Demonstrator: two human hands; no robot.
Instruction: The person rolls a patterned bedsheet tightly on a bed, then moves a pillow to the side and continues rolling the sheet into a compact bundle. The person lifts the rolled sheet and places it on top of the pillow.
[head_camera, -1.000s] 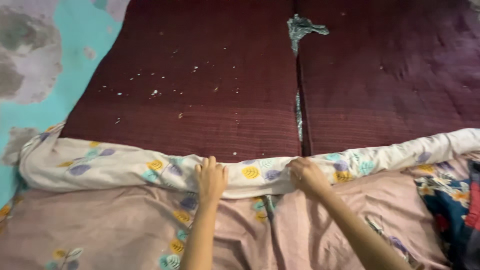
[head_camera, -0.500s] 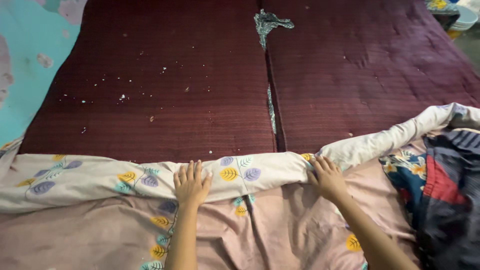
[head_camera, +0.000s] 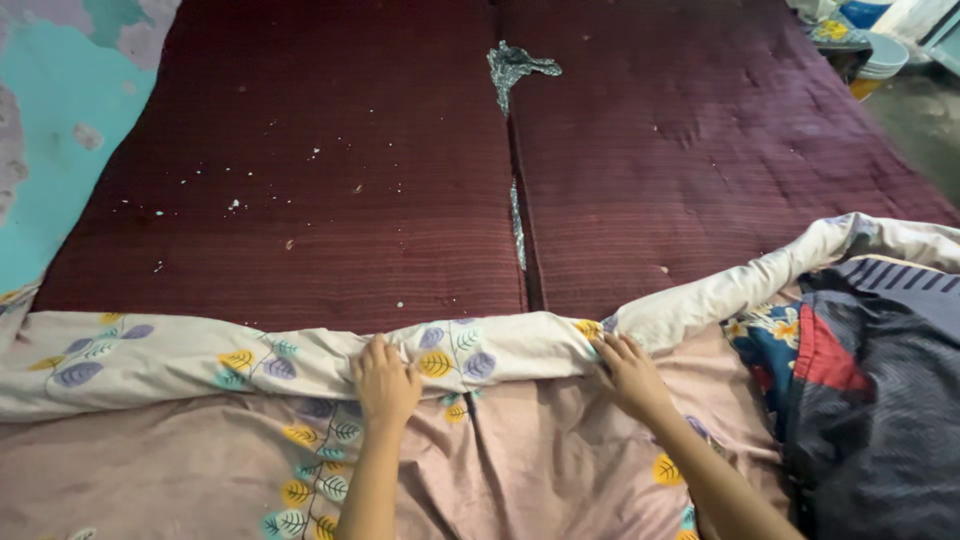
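across the maroon mattress (head_camera: 300, 200), rolled sheet edge (head_camera: 200, 355) runs nine-to-three; left hand (head_camera: 385, 385) and right hand (head_camera: 628, 375) both grip it, fingers curled.

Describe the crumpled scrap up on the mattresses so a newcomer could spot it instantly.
Two dark maroon mattresses lie side by side, split by a seam running away from the viewer. At the seam's far end sits a crumpled grey-green scrap of cloth. It is far bigger than the white crumbs scattered on the left mattress.
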